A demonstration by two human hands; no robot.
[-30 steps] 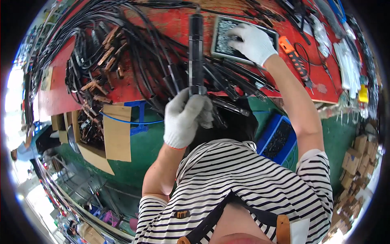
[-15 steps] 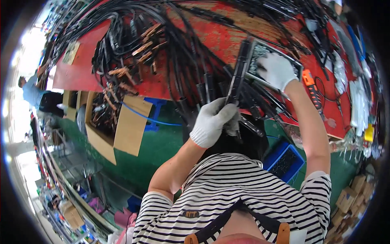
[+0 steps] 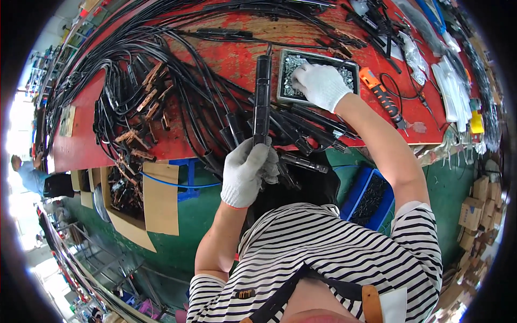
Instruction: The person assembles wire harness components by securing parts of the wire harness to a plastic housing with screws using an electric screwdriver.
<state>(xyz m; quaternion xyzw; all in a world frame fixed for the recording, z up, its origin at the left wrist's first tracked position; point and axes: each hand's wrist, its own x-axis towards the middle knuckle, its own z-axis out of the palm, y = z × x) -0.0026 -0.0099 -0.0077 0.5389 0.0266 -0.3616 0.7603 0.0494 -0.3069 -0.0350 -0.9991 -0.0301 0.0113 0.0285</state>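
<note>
My left hand (image 3: 246, 171), in a white glove, is closed round the lower end of a long black cable handle (image 3: 262, 89) that stands up from my grip. A thin black cable tip shows at its top. My right hand (image 3: 319, 85), gloved too, reaches into a shallow tray (image 3: 281, 81) of small shiny metal parts (image 3: 344, 75); the fingers are bent down among the pieces, and what they pinch, if anything, is hidden. Several more black handles (image 3: 304, 126) lie between my hands along the near edge of the red table.
Bundled black cables (image 3: 177, 51) with copper-coloured clamps (image 3: 153, 91) cover the red table (image 3: 81, 142) at left. An orange-and-black power screwdriver (image 3: 382, 97) lies right of the tray. Below stand a cardboard box (image 3: 161, 199) and a blue bin (image 3: 353, 196). Another person (image 3: 33, 175) stands far left.
The view has turned, so the table shifts left. The black handle is now more upright in my left hand. My right hand is still in the tray, with its fingers lower among the metal parts.
</note>
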